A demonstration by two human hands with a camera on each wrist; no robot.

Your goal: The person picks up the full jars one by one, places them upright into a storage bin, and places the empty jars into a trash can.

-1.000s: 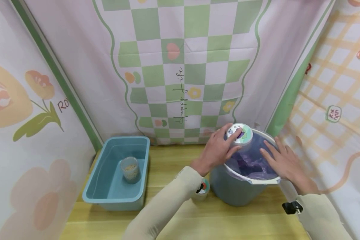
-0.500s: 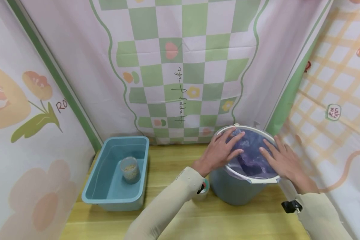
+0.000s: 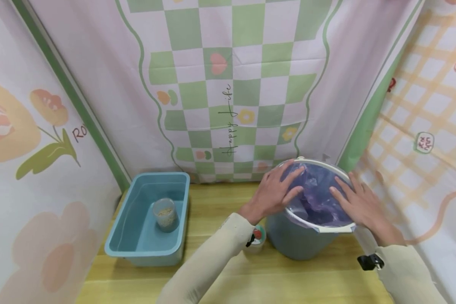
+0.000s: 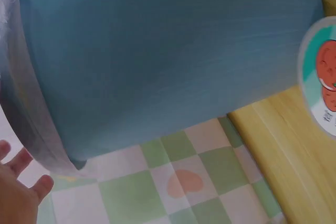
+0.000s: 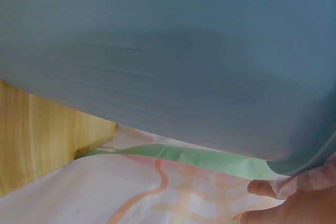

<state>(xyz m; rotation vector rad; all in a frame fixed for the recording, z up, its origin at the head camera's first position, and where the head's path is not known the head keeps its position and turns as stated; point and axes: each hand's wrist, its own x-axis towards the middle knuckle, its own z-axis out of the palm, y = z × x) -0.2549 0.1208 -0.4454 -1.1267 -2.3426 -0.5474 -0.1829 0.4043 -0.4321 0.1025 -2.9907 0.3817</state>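
A blue-grey trash bin [image 3: 302, 238] with a white rim ring stands at the table's right. A translucent purple bag [image 3: 319, 198] lines its inside. My left hand [image 3: 271, 192] reaches over the bin's left rim, fingers spread and holding nothing. On the opposite side my right hand [image 3: 361, 204] rests at the rim with its fingers extended over the opening. In the right wrist view, my right hand [image 5: 299, 205] is beside the bin's lip and bag edge. Close to my left wrist stands a round tub [image 3: 256, 240] with a red and green lid, partly hidden by the sleeve.
A blue rectangular basin [image 3: 148, 253] stands on the left of the wooden table [image 3: 216, 202]. Inside it is a clear cup [image 3: 165, 214] with pale grainy contents. Patterned cloth [image 3: 247, 105] hangs behind and on both sides.
One second ago my left hand held a round lidded tub over the bin. The tub has left the hand and is out of sight. My right hand has stayed in place.
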